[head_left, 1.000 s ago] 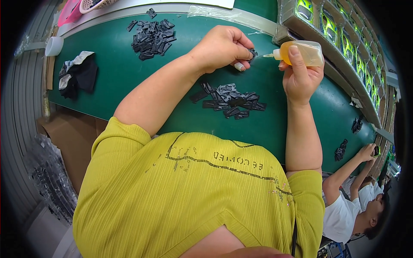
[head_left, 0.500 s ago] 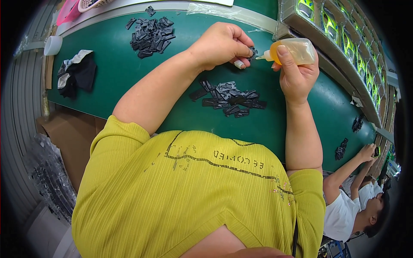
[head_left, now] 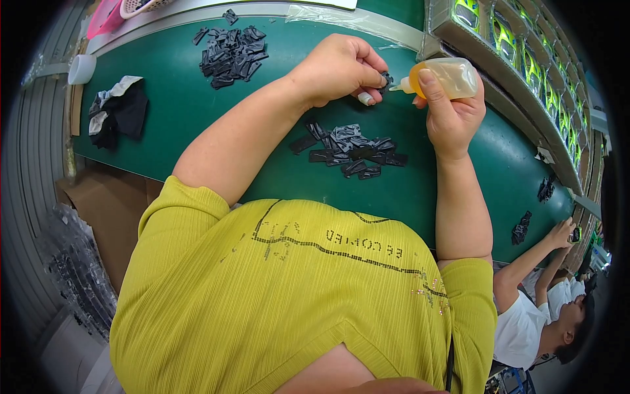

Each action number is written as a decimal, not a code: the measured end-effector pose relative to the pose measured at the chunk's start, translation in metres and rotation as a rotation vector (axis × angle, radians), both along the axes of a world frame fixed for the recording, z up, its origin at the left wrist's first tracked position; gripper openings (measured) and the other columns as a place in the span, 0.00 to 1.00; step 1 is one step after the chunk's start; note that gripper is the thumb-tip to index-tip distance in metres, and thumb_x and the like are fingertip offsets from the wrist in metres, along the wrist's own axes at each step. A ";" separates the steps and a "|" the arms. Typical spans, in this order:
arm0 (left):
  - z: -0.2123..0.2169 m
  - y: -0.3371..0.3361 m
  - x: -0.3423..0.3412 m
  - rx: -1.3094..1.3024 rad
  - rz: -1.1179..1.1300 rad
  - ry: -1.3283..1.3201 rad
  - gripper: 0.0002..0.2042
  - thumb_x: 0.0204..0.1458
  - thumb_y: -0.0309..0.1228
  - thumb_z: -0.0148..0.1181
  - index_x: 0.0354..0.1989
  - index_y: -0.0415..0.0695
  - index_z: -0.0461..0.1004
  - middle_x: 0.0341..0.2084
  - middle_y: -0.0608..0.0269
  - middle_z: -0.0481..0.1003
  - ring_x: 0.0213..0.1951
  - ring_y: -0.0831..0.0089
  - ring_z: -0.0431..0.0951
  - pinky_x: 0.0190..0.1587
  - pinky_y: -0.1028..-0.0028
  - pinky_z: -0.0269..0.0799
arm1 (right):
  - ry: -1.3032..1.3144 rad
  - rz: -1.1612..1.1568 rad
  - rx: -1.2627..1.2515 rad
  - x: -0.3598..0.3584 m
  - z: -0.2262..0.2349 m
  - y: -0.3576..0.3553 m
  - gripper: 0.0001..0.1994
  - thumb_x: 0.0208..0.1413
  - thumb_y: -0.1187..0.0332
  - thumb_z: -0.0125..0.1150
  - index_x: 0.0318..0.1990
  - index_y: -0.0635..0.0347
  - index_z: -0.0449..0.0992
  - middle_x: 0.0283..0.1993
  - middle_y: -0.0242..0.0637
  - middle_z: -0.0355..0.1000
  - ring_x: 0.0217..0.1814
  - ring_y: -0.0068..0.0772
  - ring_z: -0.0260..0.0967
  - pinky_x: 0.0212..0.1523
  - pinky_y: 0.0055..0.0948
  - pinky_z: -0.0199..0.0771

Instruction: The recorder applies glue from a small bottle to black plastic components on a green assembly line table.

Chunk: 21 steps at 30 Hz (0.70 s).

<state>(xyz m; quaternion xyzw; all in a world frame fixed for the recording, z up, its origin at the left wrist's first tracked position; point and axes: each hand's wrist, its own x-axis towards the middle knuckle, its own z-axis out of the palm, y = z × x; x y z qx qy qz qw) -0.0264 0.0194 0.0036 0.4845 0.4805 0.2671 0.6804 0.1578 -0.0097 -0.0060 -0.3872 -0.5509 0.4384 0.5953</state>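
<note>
Between thumb and fingertips, my left hand (head_left: pixel 343 71) pinches a small black plastic part (head_left: pixel 386 81), mostly hidden by the fingers. One of its fingertips wears a white wrap. My right hand (head_left: pixel 453 115) is wrapped round a clear squeeze bottle (head_left: pixel 453 77) with yellowish liquid in it. The bottle lies tilted on its side, its thin nozzle pointing left at the black part, at or very near it. Below the hands lies a loose pile of flat black plastic pieces (head_left: pixel 354 150). A bigger heap of black pieces (head_left: pixel 233 56) sits to the left, beyond my left forearm.
A cardboard box (head_left: pixel 446 29) with rows of neon-green and black items runs along the right. Dark cloths (head_left: pixel 119 111) and a white cup (head_left: pixel 81 69) lie on the left of the green table (head_left: pixel 177 85). Co-workers (head_left: pixel 525 322) sit at the right, near small black piles (head_left: pixel 522 227).
My right hand and the bottle have shifted very slightly left, the nozzle still at the black part. My left hand stays in place.
</note>
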 end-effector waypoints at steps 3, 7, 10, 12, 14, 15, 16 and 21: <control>0.002 -0.003 -0.003 0.009 0.018 -0.007 0.13 0.45 0.21 0.59 0.40 0.30 0.70 0.27 0.54 0.76 0.25 0.72 0.78 0.29 0.80 0.74 | 0.210 -0.008 -0.062 0.006 0.002 0.010 0.08 0.52 0.72 0.61 0.38 0.63 0.71 0.32 0.34 0.73 0.23 0.20 0.67 0.20 0.15 0.65; -0.006 0.000 -0.001 -0.053 0.026 -0.110 0.13 0.45 0.19 0.59 0.40 0.29 0.70 0.25 0.53 0.76 0.23 0.74 0.77 0.27 0.78 0.74 | 0.441 -0.100 -0.153 0.016 0.002 0.015 0.06 0.54 0.71 0.57 0.37 0.63 0.71 0.31 0.35 0.72 0.22 0.21 0.66 0.17 0.17 0.63; -0.006 0.006 -0.007 0.041 0.144 -0.073 0.12 0.45 0.19 0.59 0.39 0.30 0.71 0.24 0.54 0.75 0.22 0.74 0.77 0.25 0.78 0.73 | 0.458 -0.053 -0.130 0.015 -0.001 0.009 0.06 0.54 0.71 0.57 0.37 0.62 0.70 0.30 0.35 0.71 0.22 0.22 0.66 0.17 0.17 0.63; 0.000 0.022 -0.015 0.220 0.281 0.080 0.09 0.45 0.21 0.59 0.36 0.32 0.71 0.23 0.56 0.75 0.22 0.74 0.77 0.24 0.77 0.73 | 0.443 -0.060 -0.156 0.015 -0.003 0.008 0.06 0.53 0.71 0.58 0.37 0.61 0.70 0.30 0.35 0.71 0.21 0.22 0.66 0.17 0.18 0.63; 0.003 0.048 -0.028 0.412 0.410 0.240 0.06 0.45 0.24 0.59 0.31 0.36 0.73 0.20 0.59 0.75 0.20 0.75 0.77 0.23 0.75 0.73 | 0.436 -0.055 -0.143 0.014 -0.004 0.009 0.06 0.53 0.72 0.58 0.37 0.61 0.70 0.30 0.36 0.71 0.21 0.22 0.66 0.17 0.18 0.63; 0.004 0.060 -0.034 0.499 0.453 0.335 0.05 0.45 0.26 0.60 0.29 0.37 0.74 0.19 0.59 0.76 0.19 0.75 0.77 0.25 0.74 0.73 | 0.424 -0.059 -0.144 0.013 -0.005 0.009 0.06 0.53 0.72 0.58 0.37 0.61 0.70 0.30 0.36 0.71 0.21 0.22 0.66 0.17 0.18 0.63; 0.014 0.069 -0.037 0.445 0.458 0.396 0.06 0.45 0.27 0.60 0.29 0.38 0.74 0.21 0.58 0.76 0.19 0.75 0.77 0.26 0.75 0.74 | 0.421 -0.064 -0.140 0.012 -0.003 0.009 0.07 0.53 0.72 0.58 0.37 0.62 0.70 0.30 0.35 0.71 0.21 0.22 0.66 0.17 0.18 0.63; -0.004 0.081 -0.041 0.867 0.501 0.753 0.15 0.46 0.44 0.59 0.29 0.43 0.77 0.26 0.54 0.77 0.32 0.57 0.77 0.37 0.65 0.72 | 0.420 -0.053 -0.117 0.018 -0.005 0.016 0.07 0.52 0.71 0.59 0.36 0.62 0.71 0.31 0.35 0.72 0.24 0.22 0.68 0.17 0.18 0.63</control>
